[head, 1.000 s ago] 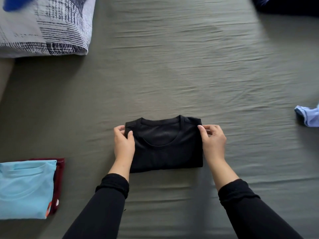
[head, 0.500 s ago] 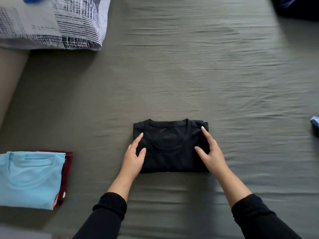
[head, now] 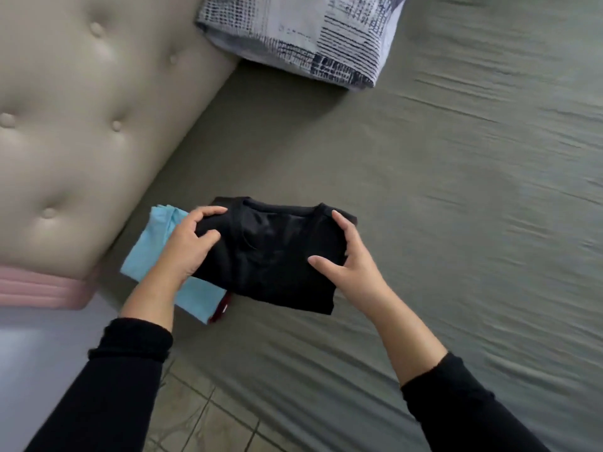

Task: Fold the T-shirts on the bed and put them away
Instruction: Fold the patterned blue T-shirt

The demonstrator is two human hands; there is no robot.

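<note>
A folded black T-shirt (head: 277,256) hangs just above the olive bed sheet (head: 456,223), held between both hands. My left hand (head: 189,246) grips its left edge, thumb on top. My right hand (head: 352,259) grips its right edge. The black shirt partly overlaps a folded light blue T-shirt (head: 153,252), which lies on a dark red folded one (head: 223,306) near the bed's left edge. Only a corner of the red shirt shows.
A beige tufted headboard (head: 81,125) fills the upper left. A grey patterned pillow (head: 303,37) lies at the top of the bed. Tiled floor (head: 195,415) shows below the bed edge, and something pink (head: 39,288) sits at the left.
Both hands took hold of the black T-shirt's sides, lifted it off the sheet and carried it left over the blue and red stack. The view swung left toward the headboard.
</note>
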